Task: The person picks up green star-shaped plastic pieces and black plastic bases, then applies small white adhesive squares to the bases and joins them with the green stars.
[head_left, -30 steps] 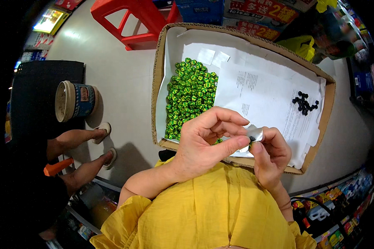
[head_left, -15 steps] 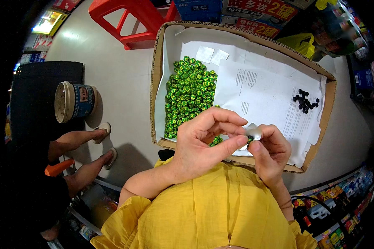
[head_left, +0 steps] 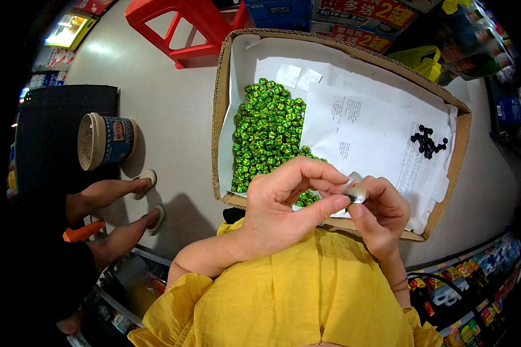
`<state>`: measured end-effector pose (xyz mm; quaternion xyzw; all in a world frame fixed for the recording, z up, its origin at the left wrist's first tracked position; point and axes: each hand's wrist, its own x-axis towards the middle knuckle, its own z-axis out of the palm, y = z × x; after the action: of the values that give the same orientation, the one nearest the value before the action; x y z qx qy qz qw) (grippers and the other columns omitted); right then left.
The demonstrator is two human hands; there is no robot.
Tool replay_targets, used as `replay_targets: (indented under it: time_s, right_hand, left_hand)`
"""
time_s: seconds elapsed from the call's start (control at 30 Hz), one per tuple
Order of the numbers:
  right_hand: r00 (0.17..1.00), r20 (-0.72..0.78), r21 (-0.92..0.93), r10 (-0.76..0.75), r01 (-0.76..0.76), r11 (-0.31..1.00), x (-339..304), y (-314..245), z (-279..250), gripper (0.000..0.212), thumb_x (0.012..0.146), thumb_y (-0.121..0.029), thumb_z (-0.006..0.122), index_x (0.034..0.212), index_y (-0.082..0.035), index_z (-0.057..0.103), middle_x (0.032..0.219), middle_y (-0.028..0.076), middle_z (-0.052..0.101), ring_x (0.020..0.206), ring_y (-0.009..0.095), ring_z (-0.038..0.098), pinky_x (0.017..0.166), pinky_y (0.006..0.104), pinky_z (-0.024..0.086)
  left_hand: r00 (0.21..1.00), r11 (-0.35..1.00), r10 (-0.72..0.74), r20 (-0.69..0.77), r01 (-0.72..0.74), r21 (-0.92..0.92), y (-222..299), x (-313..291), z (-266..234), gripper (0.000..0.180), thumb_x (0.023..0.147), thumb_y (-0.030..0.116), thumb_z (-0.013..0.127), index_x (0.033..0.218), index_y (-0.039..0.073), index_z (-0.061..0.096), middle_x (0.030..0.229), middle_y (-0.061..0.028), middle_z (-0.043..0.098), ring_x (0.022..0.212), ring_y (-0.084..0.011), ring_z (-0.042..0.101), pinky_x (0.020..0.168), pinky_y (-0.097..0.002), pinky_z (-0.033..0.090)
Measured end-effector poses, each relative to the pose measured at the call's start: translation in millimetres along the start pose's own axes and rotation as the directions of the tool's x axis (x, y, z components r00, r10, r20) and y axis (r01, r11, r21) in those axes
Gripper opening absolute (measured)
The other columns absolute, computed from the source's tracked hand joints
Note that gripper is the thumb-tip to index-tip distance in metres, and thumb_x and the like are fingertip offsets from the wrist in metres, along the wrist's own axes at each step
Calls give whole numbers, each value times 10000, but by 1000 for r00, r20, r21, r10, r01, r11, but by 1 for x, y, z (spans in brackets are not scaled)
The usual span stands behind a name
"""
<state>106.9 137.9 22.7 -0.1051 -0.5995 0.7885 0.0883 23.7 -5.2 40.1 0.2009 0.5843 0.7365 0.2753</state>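
A small silvery foil wrapper is pinched between my two hands, above the near edge of a shallow cardboard box. My right hand grips it from the right, thumb and fingers closed. From the other side, my left hand pinches its left edge between thumb and fingertips. Something dark shows under the foil, too small to make out. Many green-and-yellow foil-wrapped balls lie heaped in the left part of the box. A cluster of small black pieces rests on white paper at the right.
The cardboard box stands before me, with two flat foil squares near its far side. Beyond are a red stool and stacked cartons. At left are a bucket and another person's legs.
The foil has tilted and folded over between my fingers, hiding more of the dark thing. My hands stay in nearly the same place; the whole view has shifted slightly.
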Motion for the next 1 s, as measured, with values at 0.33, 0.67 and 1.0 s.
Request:
replay_targets:
  time_s: [0.33, 0.67, 1.0]
  right_hand:
    - [993, -47, -216, -109, 96, 972, 0, -1, 2, 129, 731, 58, 631, 797, 24, 526, 718, 26, 511, 600, 67, 428, 517, 197, 333]
    - [997, -73, -34, 25, -28, 999, 0, -7, 5, 126, 761, 60, 607, 832, 12, 514, 738, -2, 499, 647, 48, 422, 579, 179, 340]
    - [998, -19, 70, 57, -55, 996, 1, -6, 1, 127, 754, 75, 606, 824, 10, 522, 750, 5, 514, 672, 48, 463, 604, 187, 375]
  left_hand:
    - [972, 894, 227, 61, -233, 383, -1, -2, 0, 340, 764, -94, 613, 1084, -71, 502, 976, -148, 595, 889, -193, 618, 777, -279, 496]
    - [944, 879, 330, 30, -318, 355, -7, -3, -7, 341, 731, -126, 618, 1041, -64, 492, 946, -158, 593, 834, -204, 615, 730, -291, 504]
    - [965, 917, -242, 98, 261, -301, -14, 9, -15, 106, 766, 10, 649, 848, -33, 598, 826, -99, 614, 752, -153, 584, 701, -262, 472]
